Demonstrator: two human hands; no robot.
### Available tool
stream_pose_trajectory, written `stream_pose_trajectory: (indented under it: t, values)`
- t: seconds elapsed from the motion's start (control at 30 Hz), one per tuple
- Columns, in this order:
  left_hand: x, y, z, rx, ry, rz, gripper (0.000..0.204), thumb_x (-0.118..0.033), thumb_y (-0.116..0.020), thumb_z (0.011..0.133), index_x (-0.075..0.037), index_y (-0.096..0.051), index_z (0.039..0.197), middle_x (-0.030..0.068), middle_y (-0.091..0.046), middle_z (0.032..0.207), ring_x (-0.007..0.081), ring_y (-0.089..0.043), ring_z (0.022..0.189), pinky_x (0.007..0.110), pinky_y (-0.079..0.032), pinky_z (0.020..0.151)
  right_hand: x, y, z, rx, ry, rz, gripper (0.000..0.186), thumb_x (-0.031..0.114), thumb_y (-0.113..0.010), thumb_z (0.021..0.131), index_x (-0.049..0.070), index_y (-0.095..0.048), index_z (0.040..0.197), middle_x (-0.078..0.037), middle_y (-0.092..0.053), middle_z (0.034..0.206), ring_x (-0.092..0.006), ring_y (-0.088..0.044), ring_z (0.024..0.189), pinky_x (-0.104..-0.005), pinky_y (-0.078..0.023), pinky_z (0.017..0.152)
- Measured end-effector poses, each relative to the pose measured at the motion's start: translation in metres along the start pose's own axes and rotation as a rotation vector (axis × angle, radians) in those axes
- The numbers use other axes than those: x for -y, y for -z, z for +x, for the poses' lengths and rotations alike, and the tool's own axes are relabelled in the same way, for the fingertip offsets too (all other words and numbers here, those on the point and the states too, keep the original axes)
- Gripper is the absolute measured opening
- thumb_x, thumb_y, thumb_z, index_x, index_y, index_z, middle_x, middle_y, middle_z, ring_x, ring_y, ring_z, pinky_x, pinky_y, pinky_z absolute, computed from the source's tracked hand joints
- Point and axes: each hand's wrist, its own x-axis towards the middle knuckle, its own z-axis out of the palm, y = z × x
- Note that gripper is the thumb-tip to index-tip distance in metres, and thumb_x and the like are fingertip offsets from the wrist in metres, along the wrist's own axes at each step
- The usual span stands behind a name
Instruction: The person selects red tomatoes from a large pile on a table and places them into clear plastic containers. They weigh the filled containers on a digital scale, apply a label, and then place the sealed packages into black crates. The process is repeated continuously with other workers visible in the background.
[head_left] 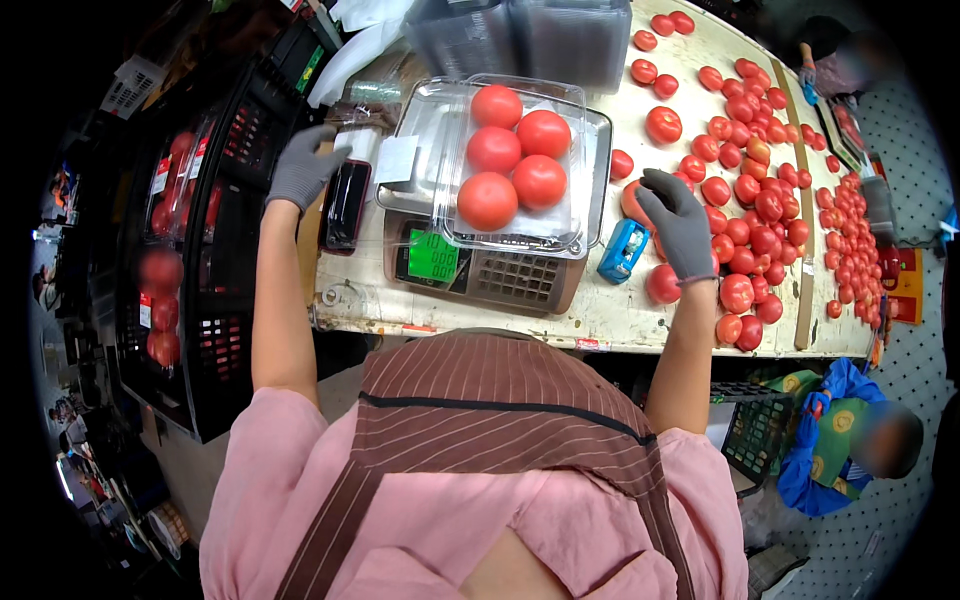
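My left hand (302,170), in a grey glove, is open beside a black phone (346,205), its thumb and fingers apart with nothing between them. My right hand (681,225), gloved too, curls its fingers over a tomato (633,204) right of the scale; the hand partly hides it. On the metal pan (420,135) of a digital scale (480,270) with a lit green display rests an open clear plastic clamshell box (575,200). Several red tomatoes (493,150) sit in it. A white paper slip (396,159) lies at the pan's left side.
Loose tomatoes (745,230) spread over the table's right side, split by a wooden strip (803,200). A blue device (623,250) lies beside the scale. Stacked clear boxes (570,45) stand behind. Black crates (225,250) rise at left. Other people (850,440) are at right.
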Motion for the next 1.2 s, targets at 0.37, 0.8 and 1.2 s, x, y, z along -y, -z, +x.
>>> stream_pose_trajectory:
  t: [0.37,0.8,1.2]
  values:
    - [-0.049,0.047,0.012,0.405,0.292,-0.666,0.014,-0.015,-0.059,0.086,-0.002,-0.064,0.090,0.0013,-0.061,0.072,0.0077,-0.053,0.052,0.021,-0.040,0.049,-0.068,-0.090,0.097,-0.058,-0.057,-0.280,0.070,0.026,-0.070,0.081,-0.004,-0.036,0.135,-0.015,-0.063,0.094,-0.0185,-0.064,0.079,-0.0312,-0.051,0.064]
    - [-0.223,0.011,0.075,0.083,-0.985,0.435,0.009,-0.009,-0.058,0.074,-0.011,-0.054,0.081,0.0069,-0.056,0.076,0.0277,-0.058,0.072,0.040,-0.046,0.062,-0.023,-0.172,-0.017,-0.109,-0.290,0.685,0.027,0.012,-0.061,0.088,-0.002,-0.046,0.107,-0.013,-0.062,0.088,-0.0223,-0.066,0.079,-0.0326,-0.055,0.068]
    - [-0.076,-0.097,-0.053,-0.428,-0.296,0.020,0.030,-0.010,-0.054,0.083,0.003,-0.055,0.110,0.0158,-0.058,0.095,0.0306,-0.055,0.093,0.040,-0.045,0.083,-0.047,-0.094,0.018,-0.070,-0.323,0.497,0.037,0.027,-0.056,0.093,0.003,-0.044,0.118,-0.010,-0.061,0.081,-0.0176,-0.064,0.061,-0.0300,-0.052,0.051]
